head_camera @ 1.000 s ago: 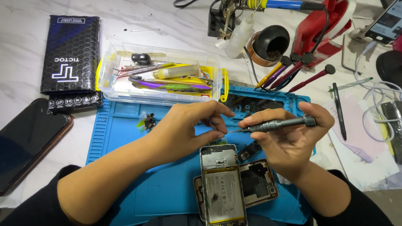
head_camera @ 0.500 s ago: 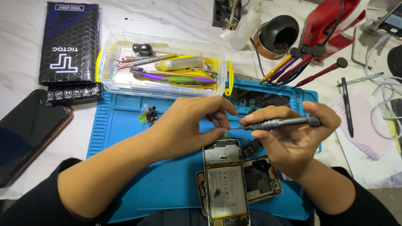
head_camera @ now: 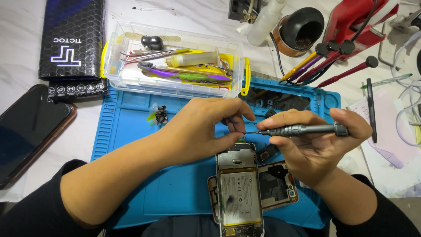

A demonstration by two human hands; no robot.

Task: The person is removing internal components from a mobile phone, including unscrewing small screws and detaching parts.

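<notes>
My right hand [head_camera: 313, 147] grips a grey metal precision screwdriver [head_camera: 302, 130] held level, its thin tip pointing left. My left hand [head_camera: 206, 127] pinches at that tip with thumb and fingers; whatever sits between the fingertips is too small to see. Just below both hands lies an opened phone [head_camera: 239, 188] with its battery and board exposed, resting on a second opened phone body [head_camera: 276, 184] on the blue work mat [head_camera: 131, 127].
A clear plastic box [head_camera: 175, 61] of tools stands at the mat's far edge. A dark phone [head_camera: 30, 127] and a black carton [head_camera: 72, 39] lie left. Screwdrivers [head_camera: 324, 61], a red stand [head_camera: 359, 22], a bottle and cables crowd the right rear.
The view has shifted slightly and closed in; both hands stay together over the phone, with the left fingers still at the screwdriver tip.
</notes>
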